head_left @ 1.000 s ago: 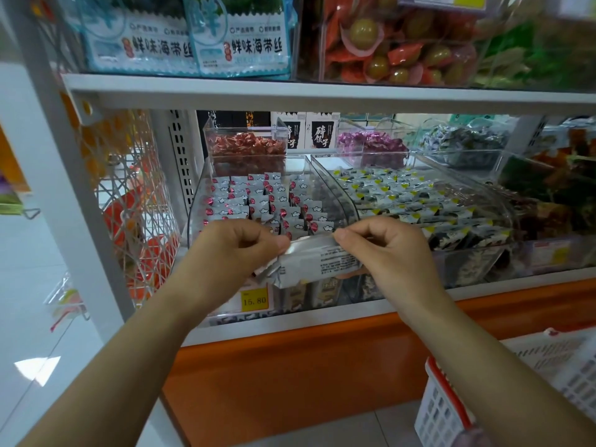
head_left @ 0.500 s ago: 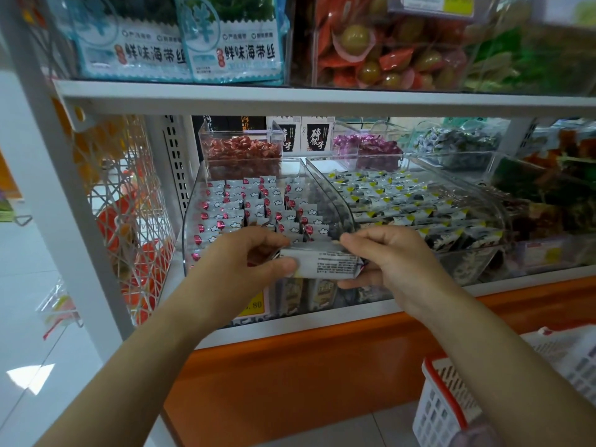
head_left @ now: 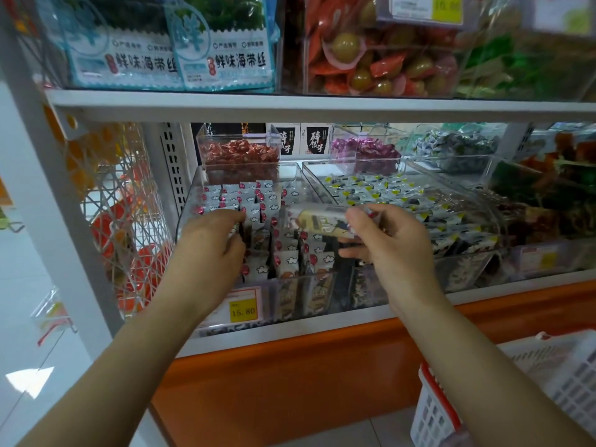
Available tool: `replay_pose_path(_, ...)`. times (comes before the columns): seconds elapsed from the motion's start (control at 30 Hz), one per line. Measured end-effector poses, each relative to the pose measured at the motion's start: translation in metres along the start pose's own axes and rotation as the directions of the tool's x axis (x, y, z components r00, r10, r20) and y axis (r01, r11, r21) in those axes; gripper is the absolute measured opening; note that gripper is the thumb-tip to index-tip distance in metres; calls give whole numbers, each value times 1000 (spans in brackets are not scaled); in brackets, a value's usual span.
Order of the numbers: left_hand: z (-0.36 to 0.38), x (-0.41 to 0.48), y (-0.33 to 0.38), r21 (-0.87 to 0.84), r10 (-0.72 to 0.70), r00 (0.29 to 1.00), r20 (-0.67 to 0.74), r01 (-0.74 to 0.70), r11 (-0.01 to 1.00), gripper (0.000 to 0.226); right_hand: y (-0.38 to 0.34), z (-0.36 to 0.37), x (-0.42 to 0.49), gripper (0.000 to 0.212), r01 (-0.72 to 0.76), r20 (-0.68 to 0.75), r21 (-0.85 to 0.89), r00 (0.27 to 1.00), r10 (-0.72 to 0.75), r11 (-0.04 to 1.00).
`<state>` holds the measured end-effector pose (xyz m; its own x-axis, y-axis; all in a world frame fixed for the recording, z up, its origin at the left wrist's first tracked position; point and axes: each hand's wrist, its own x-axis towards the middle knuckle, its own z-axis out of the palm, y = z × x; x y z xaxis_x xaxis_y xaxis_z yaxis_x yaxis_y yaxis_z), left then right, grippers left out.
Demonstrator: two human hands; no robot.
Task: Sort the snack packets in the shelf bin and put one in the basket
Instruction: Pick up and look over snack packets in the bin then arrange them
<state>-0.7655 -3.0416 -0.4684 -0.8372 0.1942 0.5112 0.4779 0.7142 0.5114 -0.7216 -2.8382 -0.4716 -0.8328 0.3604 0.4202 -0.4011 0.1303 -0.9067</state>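
A clear shelf bin (head_left: 193,201) holds several rows of small white snack packets (head_left: 290,262) with red dots and cloud marks. My right hand (head_left: 387,243) pinches one snack packet (head_left: 316,219) by its right end and holds it level above the bin, its picture side showing. My left hand (head_left: 209,243) reaches into the bin's left side, fingers curled down among the upright packets; whether it grips one is hidden. A white basket (head_left: 548,375) with a red rim sits low at the right, below the shelf.
A second clear bin (head_left: 483,221) of yellow-marked packets stands to the right. Smaller bins of red (head_left: 238,153) and purple (head_left: 364,150) sweets sit behind. A yellow price tag (head_left: 243,311) hangs on the bin front. A shelf board (head_left: 290,104) runs close overhead.
My left hand let go of the packet and dropped into the bin's left side. My right hand lifted and turned the packet, now holding it alone.
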Motion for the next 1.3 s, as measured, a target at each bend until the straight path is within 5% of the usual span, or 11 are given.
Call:
replay_pose_path(0.23, 25, 32, -9, 376, -49, 905, 422, -125, 918, 50, 7, 7, 3, 17, -62, -33, 22, 997, 62, 998)
replay_pose_path(0.37, 33, 41, -13, 478, -99, 855, 510, -186, 858, 54, 8, 11, 3, 28, -55, -19, 8, 998, 56, 998)
replay_pose_path(0.63, 20, 23, -9, 484, -72, 908, 412, -151, 862, 52, 7, 13, 4, 25, -40, -45, 0, 998, 40, 999)
replay_pose_path(0.73, 16, 13, -9, 486, -39, 932, 361, -152, 861, 60, 2, 18, 9, 19, 67, -39, -77, 997, -71, 995)
replay_pose_path(0.93, 15, -3, -11, 474, 18, 954, 300, -166, 865, 84, -3, 58, 47, 18, 327, 213, -408, 942, -260, 852)
replay_pose_path(1.17, 7, -1, -14, 267, 57, 987, 152, -97, 959, 63, 10, 106, 72, 29, 454, 582, -686, 811, 55, 568)
replay_pose_path(1.3, 8, -1, -19, 287, -24, 971, 239, -48, 957, 53, 8, 114, 81, 29, 472, 650, -712, 723, 234, 520)
